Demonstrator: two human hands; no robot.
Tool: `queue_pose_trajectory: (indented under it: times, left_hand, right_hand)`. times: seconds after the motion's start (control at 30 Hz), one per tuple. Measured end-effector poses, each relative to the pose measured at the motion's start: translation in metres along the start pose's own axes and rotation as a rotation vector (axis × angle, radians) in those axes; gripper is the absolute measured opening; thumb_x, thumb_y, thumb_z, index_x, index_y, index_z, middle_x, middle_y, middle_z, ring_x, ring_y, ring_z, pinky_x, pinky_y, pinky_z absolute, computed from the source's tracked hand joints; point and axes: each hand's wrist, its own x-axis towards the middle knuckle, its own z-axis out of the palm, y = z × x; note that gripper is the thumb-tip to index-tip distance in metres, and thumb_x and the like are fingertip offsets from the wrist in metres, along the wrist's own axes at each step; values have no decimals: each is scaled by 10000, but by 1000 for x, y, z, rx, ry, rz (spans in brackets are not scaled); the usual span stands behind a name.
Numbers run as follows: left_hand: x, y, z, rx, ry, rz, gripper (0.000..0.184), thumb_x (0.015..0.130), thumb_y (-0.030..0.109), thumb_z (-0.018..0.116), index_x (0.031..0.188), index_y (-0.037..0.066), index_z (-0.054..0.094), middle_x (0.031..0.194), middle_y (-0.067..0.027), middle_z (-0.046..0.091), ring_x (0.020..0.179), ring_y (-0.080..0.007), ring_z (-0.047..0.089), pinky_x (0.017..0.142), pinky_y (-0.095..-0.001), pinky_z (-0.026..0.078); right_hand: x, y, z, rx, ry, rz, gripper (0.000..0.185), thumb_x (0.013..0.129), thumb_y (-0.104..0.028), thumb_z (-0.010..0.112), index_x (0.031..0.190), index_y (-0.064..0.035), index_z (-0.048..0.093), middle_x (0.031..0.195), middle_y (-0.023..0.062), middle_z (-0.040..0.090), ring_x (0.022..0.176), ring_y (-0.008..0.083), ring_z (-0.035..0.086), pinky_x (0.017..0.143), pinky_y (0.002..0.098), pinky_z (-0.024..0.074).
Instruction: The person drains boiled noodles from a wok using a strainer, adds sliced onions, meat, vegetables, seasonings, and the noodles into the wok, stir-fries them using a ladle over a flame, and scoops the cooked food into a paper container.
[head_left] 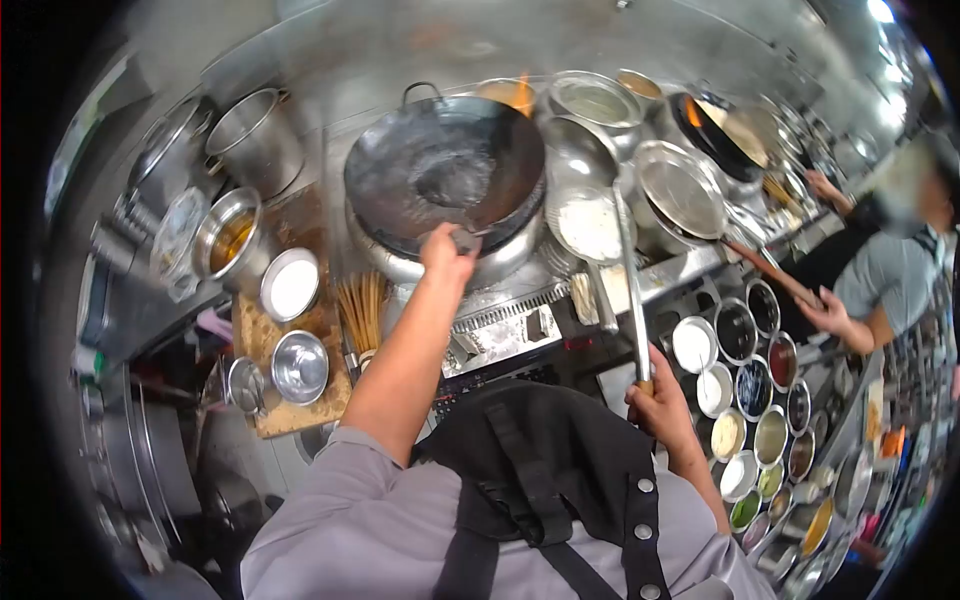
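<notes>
The person's left hand (447, 258) grips the wok (440, 160), at eleven o'clock, by its six-o'clock edge; the right hand (661, 405) wraps round the ladle (631, 280), whose bowl (578, 150) lies at the wok's three o'clock.

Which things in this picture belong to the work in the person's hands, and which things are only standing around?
In use, it seems:
wok, held at its near edge by the left hand
ladle, held in the right hand
stove, under the wok

Apparently just standing around:
tall pot
metal bowl
wooden board
bundle of sticks
</notes>
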Motion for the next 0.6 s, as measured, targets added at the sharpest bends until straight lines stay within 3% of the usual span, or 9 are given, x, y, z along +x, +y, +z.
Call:
queue_pose_trajectory:
  times: [0.03,0.07,0.17,0.23,0.33,0.43,0.53,0.57,0.6]
  left_hand:
    - [-7,4,0,0,67,33,171,823,-14,643,963,71,592,864,-83,612,764,-264,640,663,-503,562]
    - [-19,12,-6,87,9,87,158,813,-22,654,922,76,595,829,-63,598,736,-235,625,628,-464,555]
    - [-29,36,-44,237,-110,171,237,782,-65,656,970,73,614,873,-48,622,741,-197,638,603,-395,540]
    - [-48,49,-54,389,-144,444,371,753,-100,642,1112,-10,607,1003,-79,659,885,-229,658,782,-384,548]
    - [-80,65,-55,554,-211,576,428,743,-81,648,1162,-44,564,1080,-112,643,952,-243,646,847,-353,523]
    - [-90,71,-58,786,-42,753,517,754,-40,651,1246,-66,494,1164,-148,613,997,-264,632,873,-372,510]
    - [-97,70,-65,977,-63,875,658,775,8,663,1367,-98,397,1249,-208,567,1103,-325,600,980,-412,468]
    - [-97,66,-70,1135,-29,1052,700,781,21,664,1406,-95,370,1270,-233,550,1159,-359,571,1032,-433,430]
    - [-98,63,-75,1290,9,1232,743,787,33,665,1446,-92,344,1291,-258,533,1214,-394,543,1083,-453,393]
  right_hand:
    - [-3,7,1,35,-17,-37,765,905,60,605,1581,-146,313,778,-2,555,633,63,509,569,238,431]
    - [-7,17,3,-43,16,-93,750,907,49,619,1574,-140,333,792,1,569,642,59,496,576,235,425]
    - [-16,21,14,-146,40,-131,709,916,-1,658,1555,-120,373,818,16,607,695,76,511,633,247,447]
    - [-17,3,22,-322,37,-114,696,917,-50,668,1548,-113,379,789,62,628,685,115,562,649,268,474]
    - [2,-17,38,-434,38,-244,682,912,-97,666,1534,-101,387,775,123,653,667,196,619,659,320,503]
    - [41,-30,49,-495,-18,-365,710,895,-81,674,1542,-118,382,767,62,636,601,150,603,612,322,516]
    - [65,-55,63,-525,-33,-251,704,896,-108,650,1539,-100,363,769,141,662,669,231,661,687,358,542]
    - [71,-46,64,-521,-29,-249,704,896,-108,650,1539,-100,363,769,141,662,669,231,661,687,358,542]
    - [84,-28,64,-629,52,-400,709,896,-111,639,1542,-94,347,775,169,658,692,273,665,710,382,543]
